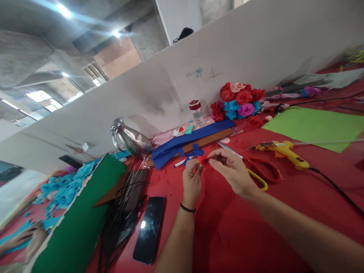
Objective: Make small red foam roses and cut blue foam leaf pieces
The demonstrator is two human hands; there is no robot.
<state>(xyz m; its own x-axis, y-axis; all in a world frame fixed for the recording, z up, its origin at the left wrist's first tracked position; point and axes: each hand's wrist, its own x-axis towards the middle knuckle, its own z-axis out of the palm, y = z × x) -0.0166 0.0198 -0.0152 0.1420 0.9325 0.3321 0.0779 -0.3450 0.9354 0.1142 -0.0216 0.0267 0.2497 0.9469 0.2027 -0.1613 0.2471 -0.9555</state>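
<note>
Both our left hand [192, 182] and right hand [231, 170] pinch a small red piece [204, 160] between narrowed fingers, above the table [227, 227]. Uneven pulling could tear it, as it looks thin. At three o'clock from it lie scissors [264, 159], easily nudged; beyond, the glue gun [287, 152] could burn us if hot.

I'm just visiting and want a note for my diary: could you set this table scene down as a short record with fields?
Left hand: pinching a small red piece with a dark centre
Right hand: touching the same piece
Tools on the right: scissors, yellow glue gun
Flowers: red, pink, blue and purple, by the white partition
Left of the hands: smartphone, metal jug
Far left: another person's hand
</note>
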